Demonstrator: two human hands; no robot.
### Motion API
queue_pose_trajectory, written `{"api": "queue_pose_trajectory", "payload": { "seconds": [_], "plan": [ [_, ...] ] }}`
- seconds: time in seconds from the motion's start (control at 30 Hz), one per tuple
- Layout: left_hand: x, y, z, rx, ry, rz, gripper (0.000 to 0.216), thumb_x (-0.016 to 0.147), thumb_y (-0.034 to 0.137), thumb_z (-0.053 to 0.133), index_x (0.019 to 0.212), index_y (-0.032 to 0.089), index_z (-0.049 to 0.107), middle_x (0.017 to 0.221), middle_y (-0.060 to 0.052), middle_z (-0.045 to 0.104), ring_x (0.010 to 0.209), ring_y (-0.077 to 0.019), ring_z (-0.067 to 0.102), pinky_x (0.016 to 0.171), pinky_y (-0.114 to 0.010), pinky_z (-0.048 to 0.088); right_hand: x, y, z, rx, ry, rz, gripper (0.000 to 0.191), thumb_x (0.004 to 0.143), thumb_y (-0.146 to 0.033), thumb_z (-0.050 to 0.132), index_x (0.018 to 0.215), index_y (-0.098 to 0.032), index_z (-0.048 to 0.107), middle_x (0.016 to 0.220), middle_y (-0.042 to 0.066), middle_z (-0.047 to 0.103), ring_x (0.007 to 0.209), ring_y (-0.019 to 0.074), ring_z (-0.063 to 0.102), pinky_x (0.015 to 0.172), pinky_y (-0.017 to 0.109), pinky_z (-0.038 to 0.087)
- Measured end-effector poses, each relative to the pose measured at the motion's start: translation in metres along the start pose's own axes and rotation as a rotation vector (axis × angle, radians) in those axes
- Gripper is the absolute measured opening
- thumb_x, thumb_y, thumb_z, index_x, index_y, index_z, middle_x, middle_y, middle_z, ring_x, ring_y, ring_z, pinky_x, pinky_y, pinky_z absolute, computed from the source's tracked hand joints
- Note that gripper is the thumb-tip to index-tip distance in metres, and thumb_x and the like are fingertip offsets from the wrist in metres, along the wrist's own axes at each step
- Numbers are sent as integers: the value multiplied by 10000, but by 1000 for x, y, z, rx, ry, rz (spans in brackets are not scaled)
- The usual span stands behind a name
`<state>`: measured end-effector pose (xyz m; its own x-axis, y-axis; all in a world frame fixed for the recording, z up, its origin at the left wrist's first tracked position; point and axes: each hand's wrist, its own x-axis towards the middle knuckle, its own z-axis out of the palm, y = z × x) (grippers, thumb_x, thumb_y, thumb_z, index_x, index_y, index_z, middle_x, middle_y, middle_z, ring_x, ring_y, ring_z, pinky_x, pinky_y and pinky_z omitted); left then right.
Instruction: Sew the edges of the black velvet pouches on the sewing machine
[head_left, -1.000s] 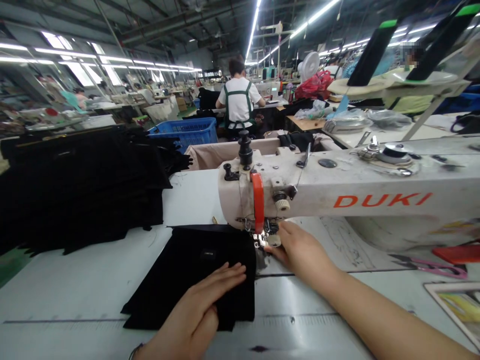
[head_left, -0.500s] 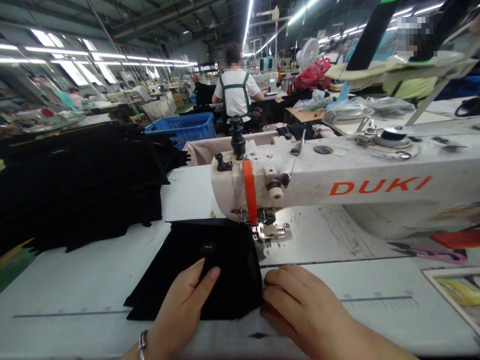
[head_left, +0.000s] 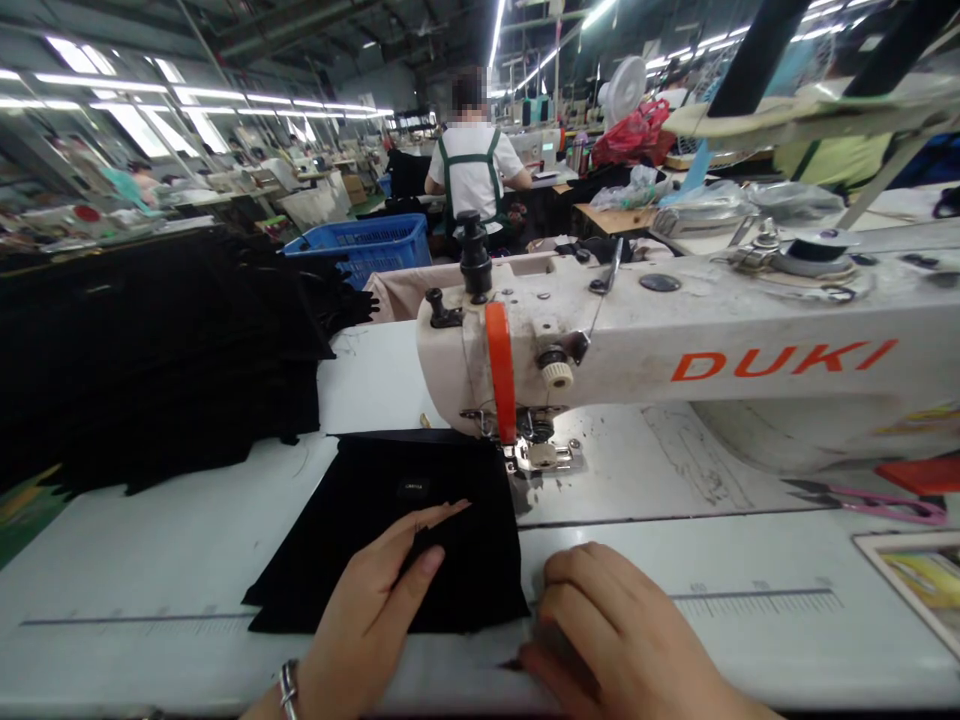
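Observation:
A black fabric piece (head_left: 465, 560) with a small dark label (head_left: 413, 486) lies flat on the sewing table, its far right corner by the presser foot (head_left: 546, 457). My left hand (head_left: 375, 590) pinches a raised fold of this fabric between thumb and fingers, just below the label. Beside the fabric's near right corner, my right hand (head_left: 615, 620) is closed with its fingers curled. Blur and the hand itself hide whatever those fingers hold. Above the fabric stands the white sewing machine (head_left: 645, 345) with an orange guard strip (head_left: 500, 370).
A large stack of black fabric pieces (head_left: 165, 350) covers the table's left side. Pink-handled scissors (head_left: 889, 502) and a red object (head_left: 922, 477) lie at right. Behind the machine are a blue basket (head_left: 367, 250) and a seated person (head_left: 472, 170).
My right hand has shifted slightly right and drawn away from the fabric's edge. My left fingers have stretched farther forward over the fold. The view has tilted and shifted a little.

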<state>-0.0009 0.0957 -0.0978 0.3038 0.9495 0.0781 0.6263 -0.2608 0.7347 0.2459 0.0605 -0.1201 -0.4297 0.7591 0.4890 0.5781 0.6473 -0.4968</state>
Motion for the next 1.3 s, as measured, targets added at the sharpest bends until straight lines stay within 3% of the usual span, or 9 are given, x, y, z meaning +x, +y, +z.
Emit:
{"api": "queue_pose_trajectory", "payload": {
  "seconds": [0.2, 0.4, 0.6, 0.7, 0.8, 0.9, 1.0, 1.13, 1.3],
  "plan": [
    [0, 2, 0, 61, -52, 58, 369, 1006, 300, 397, 1353, 275, 520, 1377, -5, 558, 1287, -173, 505, 1120, -328, 381, -1, 1, 5, 60, 3, 126, 120, 862, -165, 606, 975, -195, 634, 941, 54, 598, 811, 206, 528, 696, 331, 470],
    [-3, -5, 3, 196, -140, 201, 478, 965, 154, 398, 1417, 310, 417, 1457, 16, 468, 1366, -157, 406, 1147, -369, 347, 5, 0, 4, 108, 2, 31, 163, 893, -130, 563, 760, -196, 631, 805, 25, 595, 752, 174, 501, 637, 281, 439],
    [-4, -2, 3, 329, -175, 393, 682, 826, 13, 371, 1460, 260, 342, 1502, -23, 400, 1407, -183, 340, 1136, -427, 352, 2, 2, 6, -37, 71, -169, 251, 974, -139, 440, 821, -160, 638, 1084, 77, 675, 912, 209, 557, 756, 332, 495],
    [-3, 1, 4, 376, -155, 444, 705, 791, -7, 355, 1454, 234, 363, 1487, -41, 420, 1406, -191, 341, 1127, -429, 364, 0, 3, 9, -18, 82, -201, 273, 998, -167, 426, 803, -160, 616, 952, 49, 703, 842, 186, 575, 733, 315, 499],
    [-3, 2, 6, 409, -150, 478, 734, 759, -29, 352, 1451, 216, 381, 1486, -57, 421, 1408, -211, 339, 1132, -447, 356, 0, 3, 9, -7, 36, -131, 260, 993, -150, 421, 814, -158, 610, 878, 55, 687, 793, 185, 584, 703, 307, 506],
    [-5, 2, 7, 430, -141, 460, 774, 727, -33, 354, 1460, 216, 370, 1498, -59, 405, 1410, -220, 335, 1132, -452, 354, 1, 2, 5, -31, 15, -115, 237, 995, -146, 404, 1024, -124, 638, 843, 73, 679, 730, 191, 590, 640, 310, 516],
    [-6, 3, 7, 439, -138, 435, 785, 722, -31, 349, 1465, 220, 360, 1496, -53, 408, 1404, -211, 347, 1122, -426, 375, 4, 1, 0, -66, 14, -193, 282, 997, -146, 409, 1193, -99, 606, 878, 77, 705, 722, 196, 611, 624, 318, 528],
    [-6, 4, 7, 436, -144, 442, 803, 714, -42, 342, 1470, 229, 356, 1503, -54, 397, 1403, -223, 347, 1132, -451, 360, 5, 0, -3, -29, 96, -252, 233, 988, -134, 454, 1118, -103, 645, 858, 67, 725, 717, 180, 627, 639, 306, 538],
    [-6, 3, 10, 509, -189, 504, 841, 686, -71, 349, 1484, 192, 319, 1515, -84, 371, 1426, -246, 294, 1124, -501, 365, -1, 0, 2, -34, 101, -187, 260, 996, -111, 413, 1030, -110, 670, 750, 56, 699, 668, 168, 611, 602, 283, 528]
  ]
}}
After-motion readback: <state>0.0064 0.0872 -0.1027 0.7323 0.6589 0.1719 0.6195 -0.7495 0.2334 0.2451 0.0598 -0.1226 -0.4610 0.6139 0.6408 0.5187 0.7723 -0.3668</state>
